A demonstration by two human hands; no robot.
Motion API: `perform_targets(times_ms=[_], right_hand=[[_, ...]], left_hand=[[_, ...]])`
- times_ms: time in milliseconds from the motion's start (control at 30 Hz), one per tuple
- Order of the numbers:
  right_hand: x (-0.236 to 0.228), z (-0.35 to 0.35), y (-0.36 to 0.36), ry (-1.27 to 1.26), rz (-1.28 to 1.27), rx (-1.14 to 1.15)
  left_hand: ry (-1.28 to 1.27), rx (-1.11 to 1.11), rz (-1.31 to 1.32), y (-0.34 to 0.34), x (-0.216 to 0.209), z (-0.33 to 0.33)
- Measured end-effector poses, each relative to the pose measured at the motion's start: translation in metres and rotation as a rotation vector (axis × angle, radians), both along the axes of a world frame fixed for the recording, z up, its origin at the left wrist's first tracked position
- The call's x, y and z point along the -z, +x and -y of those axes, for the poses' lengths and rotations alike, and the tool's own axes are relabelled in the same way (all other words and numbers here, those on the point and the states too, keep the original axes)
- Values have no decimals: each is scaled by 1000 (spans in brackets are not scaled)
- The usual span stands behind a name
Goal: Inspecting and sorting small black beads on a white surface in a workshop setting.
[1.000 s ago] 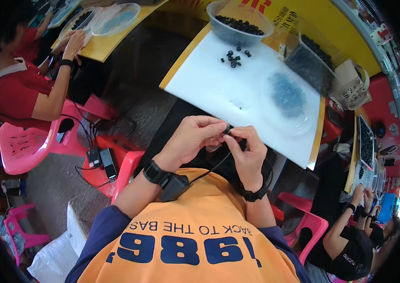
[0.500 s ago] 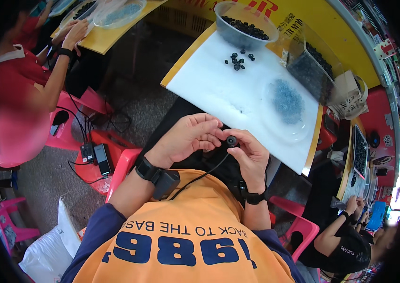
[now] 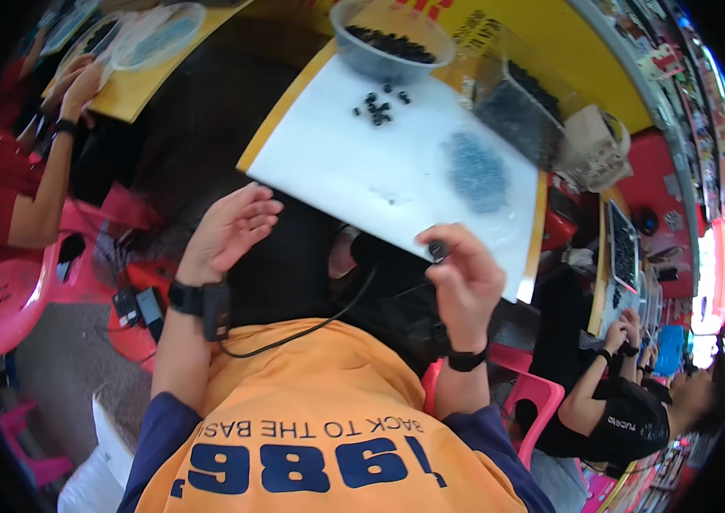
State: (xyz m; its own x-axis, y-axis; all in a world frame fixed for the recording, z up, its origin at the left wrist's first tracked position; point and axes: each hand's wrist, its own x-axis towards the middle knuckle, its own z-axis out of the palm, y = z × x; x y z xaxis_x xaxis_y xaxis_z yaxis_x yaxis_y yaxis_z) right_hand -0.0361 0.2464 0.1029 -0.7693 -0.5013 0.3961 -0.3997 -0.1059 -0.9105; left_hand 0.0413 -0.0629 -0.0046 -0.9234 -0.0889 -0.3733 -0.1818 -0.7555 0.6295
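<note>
My right hand (image 3: 470, 278) pinches a small round black part (image 3: 437, 250) between thumb and fingertips, just off the near edge of the white tabletop (image 3: 320, 162). Its exact kind is too small to make out. Left of it and well apart, my left hand (image 3: 238, 227) is open, fingers stretched and slightly curled, with nothing in them. Several similar black pieces (image 3: 377, 109) lie loose on the tabletop. A heap of small clear bluish pieces (image 3: 477, 171) spreads on its right side. A tiny dark speck (image 3: 391, 202) lies near the front edge.
A clear bowl (image 3: 354, 58) of black pieces stands at the back, beside a clear bin (image 3: 512, 120) and a pale bag (image 3: 593, 150). Co-workers sit left (image 3: 3, 171) and right (image 3: 619, 419). Pink plastic chairs (image 3: 16, 291) stand around. A black cable (image 3: 311, 332) crosses my lap.
My hands have moved apart: the left one has gone left and opened out, while the right keeps the black part. The whole view has shifted, with the table further left.
</note>
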Motion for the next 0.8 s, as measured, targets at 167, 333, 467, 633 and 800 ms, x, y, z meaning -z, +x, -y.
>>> perform_targets(times_ms=[167,333,467,633,800], right_hand=[[-95,-24,-87,35,-365,740],[-102,-88,-255,37,-394,775],[-60,-26,-242,506,-407,645],[17,74,-200,764,-324,290],[73,99,-223,845,-401,280]], left_hand=[[174,-15,-85,1,22,14],[192,39,-70,-6,19,4],[188,-6,-82,-1,18,11],[207,12,-94,-2,19,10],[199,-19,-74,-1,15,9]])
